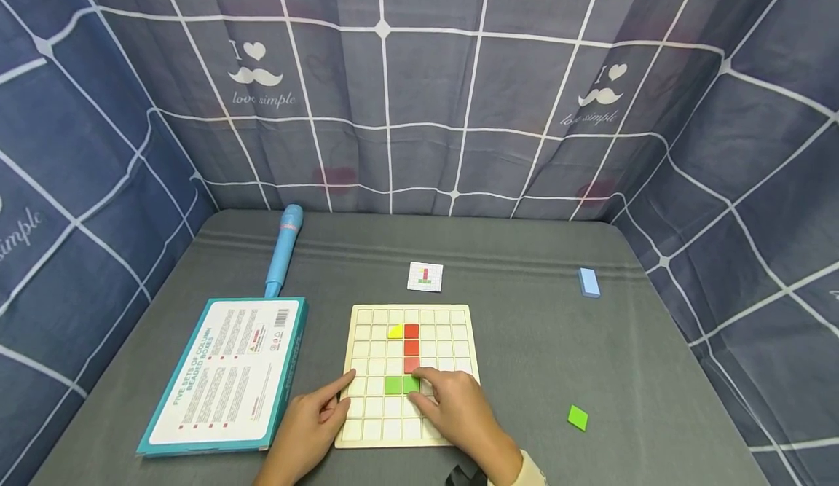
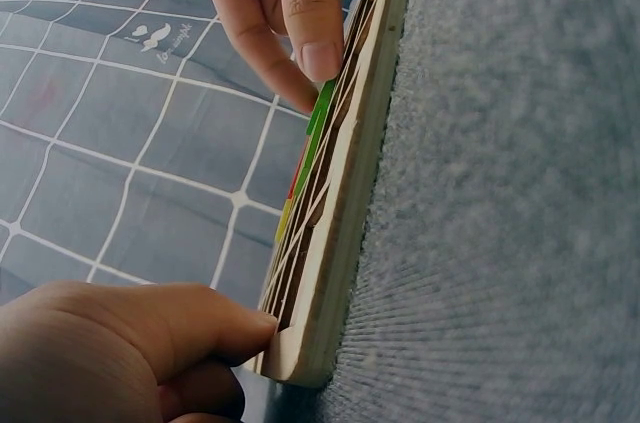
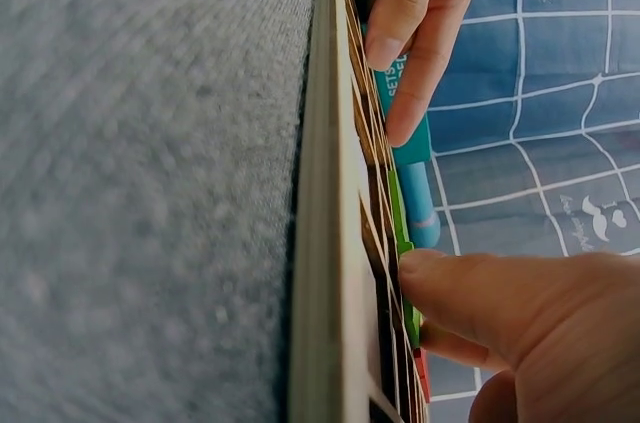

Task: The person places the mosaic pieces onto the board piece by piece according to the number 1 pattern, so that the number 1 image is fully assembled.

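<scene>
A pale wooden grid board (image 1: 367,428) lies flat on the table. My right hand (image 1: 459,406) pinches a green square tile (image 1: 411,384) between thumb and index finger, right over a grid cell. Another green tile (image 1: 393,385) sits in the cell to its left. Above them, three red tiles (image 1: 411,347) form a column, with a yellow tile (image 1: 395,331) left of the top one. My left hand (image 1: 311,424) rests its thumb and extended index finger on the board's left edge, seen close up in the left wrist view, where the hand (image 2: 130,353) touches the board's corner.
Behind the board lies a small pattern card (image 1: 424,277). To the left are a teal-edged box (image 1: 223,377) and a blue microphone-shaped object (image 1: 285,249). A loose green tile (image 1: 577,417) and a light blue block (image 1: 588,283) lie at right. Checked curtains surround the table.
</scene>
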### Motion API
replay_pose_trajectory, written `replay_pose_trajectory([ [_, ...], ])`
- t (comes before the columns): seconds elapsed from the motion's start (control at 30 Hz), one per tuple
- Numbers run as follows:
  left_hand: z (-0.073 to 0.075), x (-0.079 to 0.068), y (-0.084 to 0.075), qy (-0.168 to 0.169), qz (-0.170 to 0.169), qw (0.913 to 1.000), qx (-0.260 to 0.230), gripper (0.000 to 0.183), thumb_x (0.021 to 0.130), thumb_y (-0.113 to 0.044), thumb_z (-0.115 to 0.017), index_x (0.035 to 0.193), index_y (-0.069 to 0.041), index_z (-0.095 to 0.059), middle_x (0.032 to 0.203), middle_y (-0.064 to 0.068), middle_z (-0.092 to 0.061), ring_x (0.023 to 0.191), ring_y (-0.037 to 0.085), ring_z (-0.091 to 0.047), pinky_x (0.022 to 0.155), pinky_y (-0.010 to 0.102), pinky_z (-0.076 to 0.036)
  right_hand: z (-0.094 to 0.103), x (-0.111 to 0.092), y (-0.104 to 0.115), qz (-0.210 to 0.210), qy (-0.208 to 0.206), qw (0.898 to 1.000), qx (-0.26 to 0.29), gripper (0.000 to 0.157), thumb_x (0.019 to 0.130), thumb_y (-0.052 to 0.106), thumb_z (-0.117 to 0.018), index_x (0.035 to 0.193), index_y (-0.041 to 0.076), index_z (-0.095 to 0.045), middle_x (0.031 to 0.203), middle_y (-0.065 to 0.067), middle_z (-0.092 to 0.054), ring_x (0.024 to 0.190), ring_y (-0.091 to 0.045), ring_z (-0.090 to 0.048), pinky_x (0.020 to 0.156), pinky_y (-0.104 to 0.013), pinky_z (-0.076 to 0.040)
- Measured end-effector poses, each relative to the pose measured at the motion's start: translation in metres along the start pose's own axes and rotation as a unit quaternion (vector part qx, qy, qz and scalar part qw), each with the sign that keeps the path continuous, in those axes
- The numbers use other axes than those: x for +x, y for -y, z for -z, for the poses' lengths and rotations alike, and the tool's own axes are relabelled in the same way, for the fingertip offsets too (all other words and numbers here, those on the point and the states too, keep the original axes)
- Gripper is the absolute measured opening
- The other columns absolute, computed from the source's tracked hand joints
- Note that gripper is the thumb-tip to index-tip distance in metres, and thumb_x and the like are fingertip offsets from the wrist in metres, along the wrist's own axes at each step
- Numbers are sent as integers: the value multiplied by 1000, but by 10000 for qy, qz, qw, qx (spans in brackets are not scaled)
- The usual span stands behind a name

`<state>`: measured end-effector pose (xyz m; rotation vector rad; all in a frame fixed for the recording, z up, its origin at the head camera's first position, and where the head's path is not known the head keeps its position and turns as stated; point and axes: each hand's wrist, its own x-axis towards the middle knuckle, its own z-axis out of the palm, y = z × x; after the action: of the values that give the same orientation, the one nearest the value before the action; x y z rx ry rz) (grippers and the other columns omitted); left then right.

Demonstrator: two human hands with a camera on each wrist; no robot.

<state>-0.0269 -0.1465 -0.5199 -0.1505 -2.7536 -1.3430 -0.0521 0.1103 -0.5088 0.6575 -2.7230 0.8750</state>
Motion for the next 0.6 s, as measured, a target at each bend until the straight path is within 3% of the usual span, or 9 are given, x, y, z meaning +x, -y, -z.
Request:
replay_pose_trajectory([
  [0.23, 0, 0, -2, -16, 1, 10000, 72, 38, 91, -7, -76, 127, -18, -75, 56, -19, -34, 50, -3, -25, 50, 18, -26, 1, 0, 1, -220, 141, 9997, 26, 22, 87, 30, -82, 104, 16, -78, 55, 21, -36, 50, 5, -26, 46, -19, -25],
  [0.47, 0, 0, -2, 19, 47, 10000, 69, 39, 91, -8, -76, 128, -19, -74, 55, -18, -35, 50, -2, -26, 50, 18, -26, 1, 0, -1, -85, 36, 9999, 53, 20, 87, 27, -83, 103, 17, -79, 56, 21, -39, 50, 6, -27, 47, -17, -28],
  [0.6, 0, 0, -1, 13, 17, 10000, 50, 38, 91, -7, -76, 128, -18, -74, 56, -18, -35, 50, -3, -26, 50, 18, -26, 1, 0, -2, 51, -72, 9999, 103, 19, 85, 25, -84, 102, 17, -80, 60, 20, -51, 53, 8, -31, 51, -15, -34],
])
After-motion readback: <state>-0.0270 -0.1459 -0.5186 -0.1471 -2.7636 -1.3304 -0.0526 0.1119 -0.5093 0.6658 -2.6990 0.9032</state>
